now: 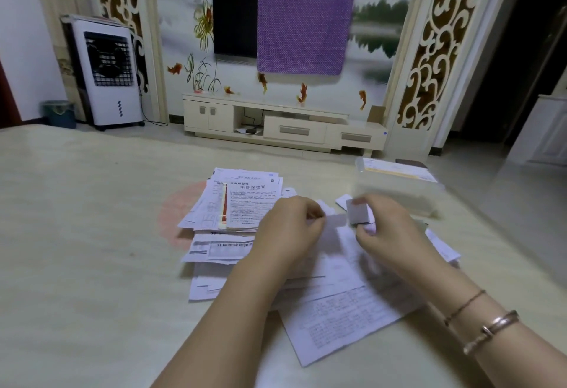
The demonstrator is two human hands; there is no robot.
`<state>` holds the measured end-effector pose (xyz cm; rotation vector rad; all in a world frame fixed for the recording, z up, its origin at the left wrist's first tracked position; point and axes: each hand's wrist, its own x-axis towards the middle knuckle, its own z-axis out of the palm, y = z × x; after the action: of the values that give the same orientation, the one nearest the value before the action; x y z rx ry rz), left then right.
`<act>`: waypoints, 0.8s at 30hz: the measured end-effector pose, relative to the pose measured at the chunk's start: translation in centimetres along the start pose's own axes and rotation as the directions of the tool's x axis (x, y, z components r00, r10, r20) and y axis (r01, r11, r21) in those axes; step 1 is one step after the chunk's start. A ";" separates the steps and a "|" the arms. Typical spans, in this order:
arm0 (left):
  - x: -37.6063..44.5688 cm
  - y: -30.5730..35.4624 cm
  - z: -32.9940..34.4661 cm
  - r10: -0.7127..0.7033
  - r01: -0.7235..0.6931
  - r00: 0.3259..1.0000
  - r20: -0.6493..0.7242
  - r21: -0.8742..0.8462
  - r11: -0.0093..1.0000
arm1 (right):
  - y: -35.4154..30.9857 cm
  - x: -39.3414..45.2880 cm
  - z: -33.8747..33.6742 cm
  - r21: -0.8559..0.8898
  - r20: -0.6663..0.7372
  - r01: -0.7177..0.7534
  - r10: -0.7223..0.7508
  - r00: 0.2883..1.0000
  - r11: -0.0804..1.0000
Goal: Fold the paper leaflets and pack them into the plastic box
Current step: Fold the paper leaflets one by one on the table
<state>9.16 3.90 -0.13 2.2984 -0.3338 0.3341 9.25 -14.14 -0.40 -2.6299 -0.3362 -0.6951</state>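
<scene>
1. Both hands work over the middle of the surface (76,234), above the loose papers, so the fold is made close to the stock.
2. The left hand (287,228) has its fingers (316,218) closed on one end of a small leaflet (336,223). This end looks pinched to keep the paper tight.
3. The right hand (389,234) grasps the other end, where a grey folded flap stands up between thumb and fingers. I judge that a fold is being pressed here; the paper is blurred, so the exact crease is not clear.
4. The pile (233,209) of unfolded leaflets lies just left of the hands, easy for the left hand to reach.
5. A big sheet (340,323) lies under the wrists, near the person.
6. The box (399,185) stands beyond the right hand, near it, with some paper already inside, so packing needs only a short reach.
</scene>
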 end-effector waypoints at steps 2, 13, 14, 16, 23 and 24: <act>-0.1 0.5 0.7 0.053 -0.047 0.995 0.081 -0.070 0.996 | 0.6 -1.3 0.1 0.065 0.031 0.015 -0.017 0.999 0.998; -0.4 0.7 1.4 0.026 -0.009 0.993 0.115 -0.151 0.989 | 1.4 -2.4 -0.7 0.426 0.286 -0.271 0.155 0.945 0.863; -0.4 0.5 1.4 -0.008 0.023 0.993 0.116 -0.131 0.991 | 1.4 -2.4 -0.7 0.441 0.295 -0.290 0.169 0.941 0.849; -0.4 0.3 1.4 -0.049 0.062 0.990 0.132 -0.096 0.993 | 1.5 -2.4 -0.5 0.442 0.304 -0.325 0.201 0.931 0.836; -0.7 -0.3 2.1 -0.066 0.065 0.981 0.183 0.010 0.998 | 1.2 -2.7 0.0 0.223 0.240 -0.342 0.289 0.927 0.913; -0.7 -0.3 2.2 -0.052 0.049 0.982 0.181 0.024 0.999 | 1.1 -2.8 0.0 0.195 0.237 -0.327 0.279 0.931 0.925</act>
<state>8.91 2.56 -2.02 2.3577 -0.3641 0.1018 7.27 -15.47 -2.23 -2.4548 -0.0546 -0.2632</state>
